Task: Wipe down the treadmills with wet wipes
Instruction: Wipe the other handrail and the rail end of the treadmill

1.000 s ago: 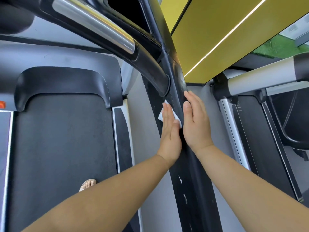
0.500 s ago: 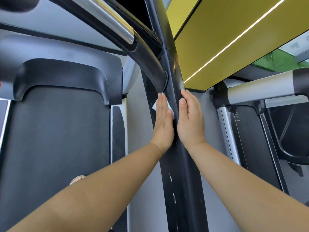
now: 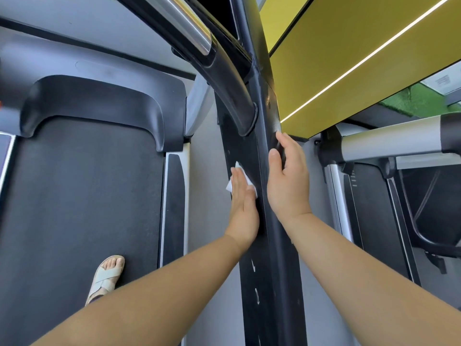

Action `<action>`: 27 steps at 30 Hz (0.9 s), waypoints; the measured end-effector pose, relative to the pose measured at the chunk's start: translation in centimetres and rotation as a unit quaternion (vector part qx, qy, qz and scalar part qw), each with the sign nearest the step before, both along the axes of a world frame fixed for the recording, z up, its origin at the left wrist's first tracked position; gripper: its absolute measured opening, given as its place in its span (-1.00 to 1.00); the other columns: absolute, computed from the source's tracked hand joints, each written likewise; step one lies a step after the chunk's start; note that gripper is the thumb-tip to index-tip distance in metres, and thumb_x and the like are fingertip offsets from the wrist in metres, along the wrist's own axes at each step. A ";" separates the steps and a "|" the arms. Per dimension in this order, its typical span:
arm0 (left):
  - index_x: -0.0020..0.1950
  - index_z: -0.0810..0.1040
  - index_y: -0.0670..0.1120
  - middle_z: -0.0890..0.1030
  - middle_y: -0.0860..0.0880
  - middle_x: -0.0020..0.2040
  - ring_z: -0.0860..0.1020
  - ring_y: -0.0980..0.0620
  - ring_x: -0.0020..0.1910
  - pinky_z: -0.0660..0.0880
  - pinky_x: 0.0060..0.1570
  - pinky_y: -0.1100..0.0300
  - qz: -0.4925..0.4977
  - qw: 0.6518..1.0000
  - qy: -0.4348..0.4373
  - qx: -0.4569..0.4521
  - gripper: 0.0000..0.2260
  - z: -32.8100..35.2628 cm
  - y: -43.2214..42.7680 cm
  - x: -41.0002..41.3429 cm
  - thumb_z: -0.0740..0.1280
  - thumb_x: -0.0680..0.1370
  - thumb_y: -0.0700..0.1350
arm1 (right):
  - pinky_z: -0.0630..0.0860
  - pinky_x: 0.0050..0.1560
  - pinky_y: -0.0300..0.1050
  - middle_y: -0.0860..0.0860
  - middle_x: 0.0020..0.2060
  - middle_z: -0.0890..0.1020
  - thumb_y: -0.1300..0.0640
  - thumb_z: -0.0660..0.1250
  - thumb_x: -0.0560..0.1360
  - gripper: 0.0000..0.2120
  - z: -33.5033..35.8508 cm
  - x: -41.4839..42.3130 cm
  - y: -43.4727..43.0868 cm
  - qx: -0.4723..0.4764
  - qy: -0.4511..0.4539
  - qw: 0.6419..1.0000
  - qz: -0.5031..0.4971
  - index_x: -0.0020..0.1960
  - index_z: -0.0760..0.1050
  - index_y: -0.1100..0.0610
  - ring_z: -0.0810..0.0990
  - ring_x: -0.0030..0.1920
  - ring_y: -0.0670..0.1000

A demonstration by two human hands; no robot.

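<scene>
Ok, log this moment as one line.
left hand: flat, pressing white wet wipe on black treadmill upright | right hand: against upright's right edge | phase: wiping

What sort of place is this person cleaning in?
Most likely a gym: a treadmill belt underfoot, its black upright post being wiped, and a second treadmill with a silver handrail alongside.

Both forearms (image 3: 174, 283) are bare, and the one foot (image 3: 114, 265) in view wears a pale cross-strap sandal (image 3: 104, 279).
</scene>
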State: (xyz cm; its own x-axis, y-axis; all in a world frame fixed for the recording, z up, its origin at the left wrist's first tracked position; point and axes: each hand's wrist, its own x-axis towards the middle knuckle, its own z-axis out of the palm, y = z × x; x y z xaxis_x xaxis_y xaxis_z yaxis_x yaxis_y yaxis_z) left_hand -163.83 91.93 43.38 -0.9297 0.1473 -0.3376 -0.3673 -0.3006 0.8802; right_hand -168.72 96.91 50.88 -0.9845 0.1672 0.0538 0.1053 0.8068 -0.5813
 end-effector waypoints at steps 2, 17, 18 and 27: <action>0.50 -0.27 0.07 -0.25 0.22 0.50 -0.23 0.32 0.46 -0.21 0.49 0.19 0.000 1.000 -0.011 -0.007 -0.57 -0.6 -0.1 0.2 -0.15 0.69 -0.06 | 0.11 0.21 -0.60 -0.06 0.39 0.38 0.14 0.12 0.63 -0.64 0.0 0.1 0.0 0.001 -0.002 1.000 -0.002 0.41 0.35 0.06 0.29 0.40 -0.14; 0.56 -0.10 0.14 -0.07 0.19 0.56 -0.13 0.23 0.50 -0.17 0.51 0.05 -0.012 0.989 -0.147 0.018 -0.21 -2.8 -1.0 -4.1 -0.14 0.38 0.44 | 0.13 0.27 -0.49 -0.05 0.39 0.37 0.15 0.12 0.63 -0.64 0.1 0.0 -0.1 0.003 -0.003 1.000 0.000 0.42 0.34 0.06 0.29 0.40 -0.14; 0.56 -0.11 0.13 -0.07 0.18 0.56 -0.13 0.22 0.51 -0.17 0.51 0.05 -0.006 0.989 -0.143 0.024 -0.26 -2.7 -0.9 -4.3 -0.14 0.43 0.41 | 0.14 0.28 -0.47 -0.05 0.39 0.38 0.15 0.12 0.63 -0.64 0.1 0.0 -0.1 0.003 -0.003 1.000 0.001 0.42 0.34 0.06 0.29 0.40 -0.14; 0.57 0.03 0.06 0.00 0.14 0.56 -0.07 0.23 0.51 -0.12 0.51 0.09 -0.019 0.990 -0.137 0.030 -0.08 -2.1 -0.5 -2.6 -0.14 0.29 0.51 | 0.07 0.17 -0.66 -0.04 0.39 0.38 0.15 0.12 0.63 -0.64 0.0 0.0 0.0 0.004 0.004 1.000 0.001 0.42 0.35 0.07 0.29 0.40 -0.13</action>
